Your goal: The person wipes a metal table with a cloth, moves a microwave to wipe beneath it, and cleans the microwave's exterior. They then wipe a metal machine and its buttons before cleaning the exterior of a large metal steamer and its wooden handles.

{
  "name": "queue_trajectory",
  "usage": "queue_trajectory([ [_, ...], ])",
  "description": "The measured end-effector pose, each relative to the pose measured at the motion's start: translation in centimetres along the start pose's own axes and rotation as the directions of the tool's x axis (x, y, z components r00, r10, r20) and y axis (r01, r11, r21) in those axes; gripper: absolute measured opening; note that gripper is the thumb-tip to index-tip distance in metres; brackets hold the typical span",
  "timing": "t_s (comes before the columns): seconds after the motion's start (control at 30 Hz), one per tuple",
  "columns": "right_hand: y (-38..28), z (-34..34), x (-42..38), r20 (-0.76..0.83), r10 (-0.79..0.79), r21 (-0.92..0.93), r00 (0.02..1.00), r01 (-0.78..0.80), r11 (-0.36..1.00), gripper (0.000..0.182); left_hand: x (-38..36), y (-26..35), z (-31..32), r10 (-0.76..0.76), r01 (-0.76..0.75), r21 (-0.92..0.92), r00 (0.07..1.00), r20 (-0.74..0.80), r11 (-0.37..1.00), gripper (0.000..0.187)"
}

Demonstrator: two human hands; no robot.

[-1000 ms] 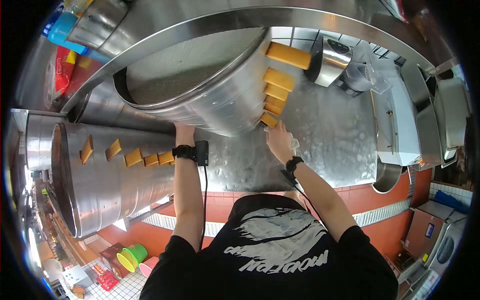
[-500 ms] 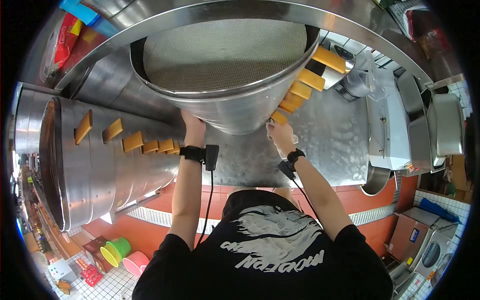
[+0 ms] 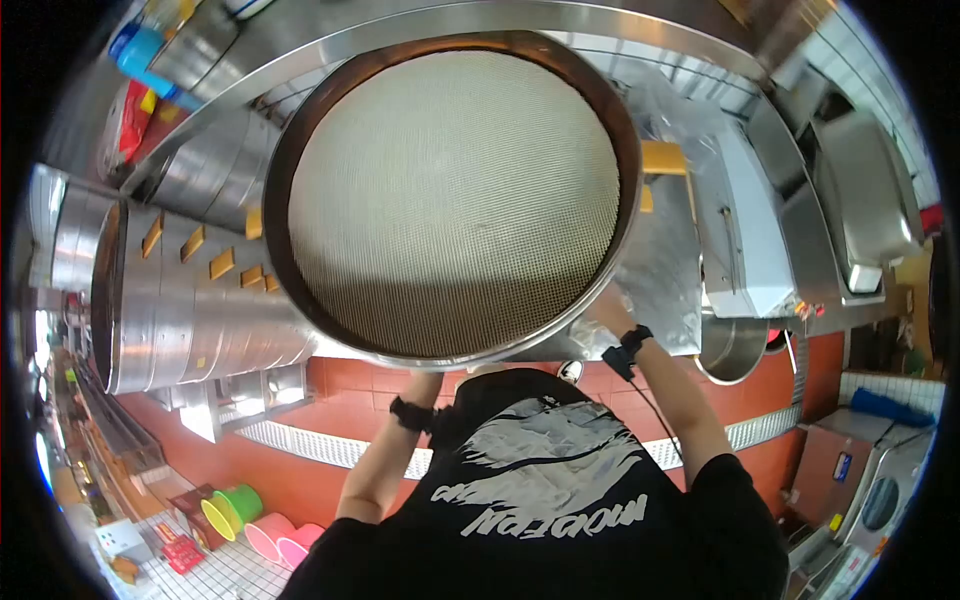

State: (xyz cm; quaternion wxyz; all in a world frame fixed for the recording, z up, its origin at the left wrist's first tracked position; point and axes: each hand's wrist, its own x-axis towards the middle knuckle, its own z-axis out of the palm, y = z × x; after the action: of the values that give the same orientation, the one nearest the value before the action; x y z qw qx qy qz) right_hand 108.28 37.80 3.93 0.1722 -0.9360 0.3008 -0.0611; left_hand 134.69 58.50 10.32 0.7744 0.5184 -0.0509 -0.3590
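Observation:
A tall stack of round metal steamers (image 3: 370,352) rises close in front of me, its open top facing the camera. A pale mesh (image 3: 460,200) lines the top one, and wooden handles (image 3: 664,157) stick out from its sides. My left hand is hidden beneath the near rim; only the wrist and its black strap show, so its fingers cannot be seen. My right hand (image 3: 612,308) is low at the right side of the stack, closed on a white cloth (image 3: 594,338), partly covered by the rim.
A second steamer stack (image 3: 210,290) with wooden handles stands at left. The steel table (image 3: 660,290) extends to the right, beside a white box-like unit (image 3: 745,250) and metal pans (image 3: 865,200). Colored buckets (image 3: 232,512) sit on the floor at lower left.
The steamer stack has come up closer to the camera, its mesh top now showing almost fully round. My left hand has gone out of sight under the rim; my right hand has moved lower and slightly right.

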Motion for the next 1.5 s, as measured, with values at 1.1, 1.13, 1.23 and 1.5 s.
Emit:
queue_trajectory([
  [1.1,3.6,-6.1,-3.6,0.153,0.272,-0.004,0.950,-0.274,0.962,0.040,-0.1,0.6,-7.9,-0.065,-0.144,0.655,0.956,0.284,0.742,0.043],
  [1.13,3.8,-5.8,-3.4,0.156,0.267,-0.003,0.951,-0.269,0.963,0.040,0.0,0.6,-8.2,-0.060,-0.148,0.664,0.958,0.280,0.733,0.043],
  [1.23,4.5,-5.9,-3.7,0.170,0.284,0.001,0.944,-0.289,0.957,0.038,-0.1,0.6,-9.3,-0.043,-0.158,0.691,0.964,0.264,0.705,0.043],
  [1.5,6.0,-7.3,-3.8,0.106,0.304,0.133,0.947,-0.316,0.939,0.032,-0.6,0.6,-10.8,0.014,-0.188,0.751,0.973,0.232,0.633,0.043],
])
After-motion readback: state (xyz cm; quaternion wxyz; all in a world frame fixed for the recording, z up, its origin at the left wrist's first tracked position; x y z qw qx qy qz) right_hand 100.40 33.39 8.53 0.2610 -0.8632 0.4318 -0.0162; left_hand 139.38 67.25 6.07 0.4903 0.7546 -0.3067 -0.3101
